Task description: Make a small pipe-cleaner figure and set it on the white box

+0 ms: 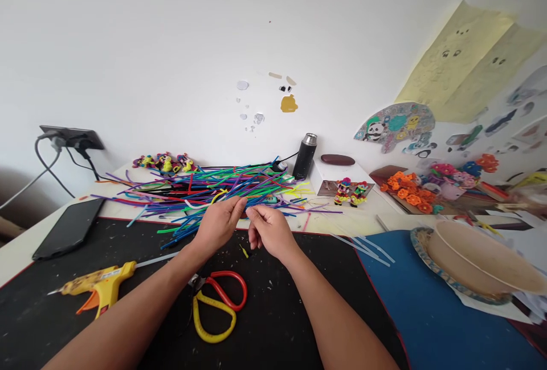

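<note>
My left hand and my right hand meet over the black mat, just in front of a heap of coloured pipe cleaners. Both hands have their fingers pinched together, fingertips almost touching, on something too small to make out. A small yellow scrap lies on the mat below them. Scissors with a red and a yellow handle lie under my left forearm.
A yellow glue gun lies at the left on the mat, a dark phone behind it. A black flask, small figures, orange flowers, clear glue sticks and a round tray on a blue mat sit to the right.
</note>
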Tool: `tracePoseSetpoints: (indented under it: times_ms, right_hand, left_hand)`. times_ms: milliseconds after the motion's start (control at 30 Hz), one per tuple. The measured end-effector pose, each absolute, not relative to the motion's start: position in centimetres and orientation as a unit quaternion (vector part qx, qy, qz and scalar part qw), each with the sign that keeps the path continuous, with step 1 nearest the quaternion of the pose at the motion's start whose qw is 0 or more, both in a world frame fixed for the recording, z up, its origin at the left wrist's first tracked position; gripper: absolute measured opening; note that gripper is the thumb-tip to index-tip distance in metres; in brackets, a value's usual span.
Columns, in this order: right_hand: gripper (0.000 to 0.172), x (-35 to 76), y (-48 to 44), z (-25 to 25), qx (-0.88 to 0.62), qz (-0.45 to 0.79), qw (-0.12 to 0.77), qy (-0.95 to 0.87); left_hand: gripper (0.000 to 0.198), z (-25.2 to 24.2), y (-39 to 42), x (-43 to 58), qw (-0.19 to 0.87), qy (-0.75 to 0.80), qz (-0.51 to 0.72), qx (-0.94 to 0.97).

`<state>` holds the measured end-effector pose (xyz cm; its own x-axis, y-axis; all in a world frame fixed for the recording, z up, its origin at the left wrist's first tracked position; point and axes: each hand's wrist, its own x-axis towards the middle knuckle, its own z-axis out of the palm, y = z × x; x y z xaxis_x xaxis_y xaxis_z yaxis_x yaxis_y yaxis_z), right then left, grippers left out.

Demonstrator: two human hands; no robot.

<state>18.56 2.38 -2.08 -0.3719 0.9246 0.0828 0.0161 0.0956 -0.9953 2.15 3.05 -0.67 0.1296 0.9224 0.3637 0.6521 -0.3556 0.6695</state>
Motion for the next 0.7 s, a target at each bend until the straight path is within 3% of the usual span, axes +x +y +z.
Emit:
tracePoseSetpoints:
  times_ms: [300,467,700]
  right_hand:
    - [0.045,18.7,2.6,-2.2,-0.366,0.579,0.419,-0.596]
    - [0.045,18.6,2.8,-2.5,-0.383,0.554,0.421,-0.607]
    - [0.045,18.5,2.7,-2.3,-0.368,0.576,0.441,-0.582]
  left_hand:
    - [0.051,-0.3,2.9,2.5,0.31,0.514,0.408,0.688]
    - [0.055,-0.7,3.3,2.2,0.443,0.465,0.399,0.654]
    - [0.058,0.1,2.8,1.4,0.431,0.439,0.371,0.696]
